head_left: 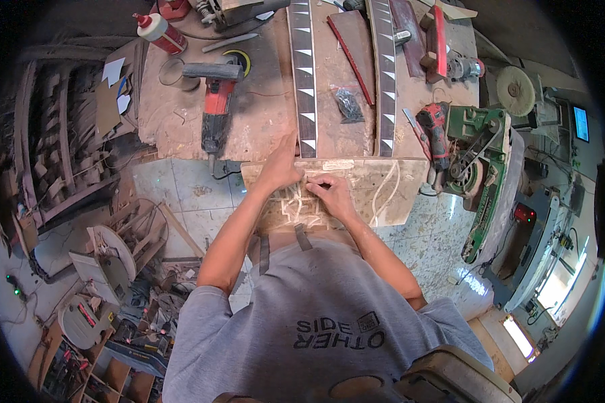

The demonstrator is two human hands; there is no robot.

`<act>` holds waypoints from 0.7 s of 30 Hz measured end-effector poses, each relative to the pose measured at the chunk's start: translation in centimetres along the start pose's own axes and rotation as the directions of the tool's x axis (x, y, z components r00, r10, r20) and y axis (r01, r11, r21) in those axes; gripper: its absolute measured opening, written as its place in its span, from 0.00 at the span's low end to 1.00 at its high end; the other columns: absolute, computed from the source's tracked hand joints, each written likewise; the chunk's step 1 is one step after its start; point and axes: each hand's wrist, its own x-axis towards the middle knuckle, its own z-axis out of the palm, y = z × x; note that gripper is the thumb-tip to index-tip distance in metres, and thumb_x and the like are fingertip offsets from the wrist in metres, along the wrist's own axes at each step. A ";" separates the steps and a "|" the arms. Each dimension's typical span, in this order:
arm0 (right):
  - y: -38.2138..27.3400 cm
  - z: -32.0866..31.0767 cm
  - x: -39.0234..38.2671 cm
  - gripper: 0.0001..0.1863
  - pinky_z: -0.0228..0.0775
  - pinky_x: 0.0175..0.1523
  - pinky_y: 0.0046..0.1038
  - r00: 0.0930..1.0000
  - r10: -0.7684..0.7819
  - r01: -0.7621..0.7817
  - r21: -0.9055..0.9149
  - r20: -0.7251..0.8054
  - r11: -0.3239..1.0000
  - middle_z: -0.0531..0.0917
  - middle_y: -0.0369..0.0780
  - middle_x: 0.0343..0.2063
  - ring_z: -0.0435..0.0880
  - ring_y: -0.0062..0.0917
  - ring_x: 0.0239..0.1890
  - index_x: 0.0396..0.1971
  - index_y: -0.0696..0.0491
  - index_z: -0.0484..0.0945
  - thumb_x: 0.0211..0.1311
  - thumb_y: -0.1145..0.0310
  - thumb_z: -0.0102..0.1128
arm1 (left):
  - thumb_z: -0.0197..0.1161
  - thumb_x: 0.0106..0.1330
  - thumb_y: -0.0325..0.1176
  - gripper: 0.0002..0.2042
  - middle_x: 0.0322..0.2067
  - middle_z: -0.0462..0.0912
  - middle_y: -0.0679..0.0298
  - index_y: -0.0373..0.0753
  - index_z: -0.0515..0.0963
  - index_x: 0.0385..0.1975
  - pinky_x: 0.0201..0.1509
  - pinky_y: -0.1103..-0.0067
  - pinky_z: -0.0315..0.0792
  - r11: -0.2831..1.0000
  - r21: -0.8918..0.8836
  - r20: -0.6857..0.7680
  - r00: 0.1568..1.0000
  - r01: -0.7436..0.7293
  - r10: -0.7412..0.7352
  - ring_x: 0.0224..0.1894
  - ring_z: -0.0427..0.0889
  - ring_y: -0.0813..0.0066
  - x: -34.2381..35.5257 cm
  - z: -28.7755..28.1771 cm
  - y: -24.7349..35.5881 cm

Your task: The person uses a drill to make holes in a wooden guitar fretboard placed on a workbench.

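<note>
My left hand [279,166] lies at the near edge of the bench, its fingers stretched forward beside the lower end of a long dark strip [307,87] inlaid with white triangles. Its thumb points toward my right hand [334,195], whose fingertips are pinched together over a worn wooden board [403,191]. Whatever sits in that pinch is too small to make out. Pale, curved outlines [301,209] mark the board below the hands. A second inlaid strip [387,87] runs parallel on the right.
On the bench, an orange-and-black power tool [218,107] and a glue bottle [160,33] stand to the left. A small bag of dark bits [347,104] lies between the strips. At right are a red cordless tool [433,127] and a green belt machine [480,168].
</note>
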 end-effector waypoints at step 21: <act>0.1 0.7 0.8 0.11 0.76 0.39 0.33 0.989 0.147 -0.144 0.079 -0.035 0.986 0.87 0.43 0.25 0.83 0.29 0.27 0.30 0.56 0.88 0.55 0.63 0.76 | 0.79 0.45 0.32 0.11 0.63 0.72 0.50 0.48 0.90 0.31 0.76 0.50 0.54 0.946 0.164 0.068 0.960 -0.279 0.272 0.57 0.78 0.56 -1.6 0.1 -1.7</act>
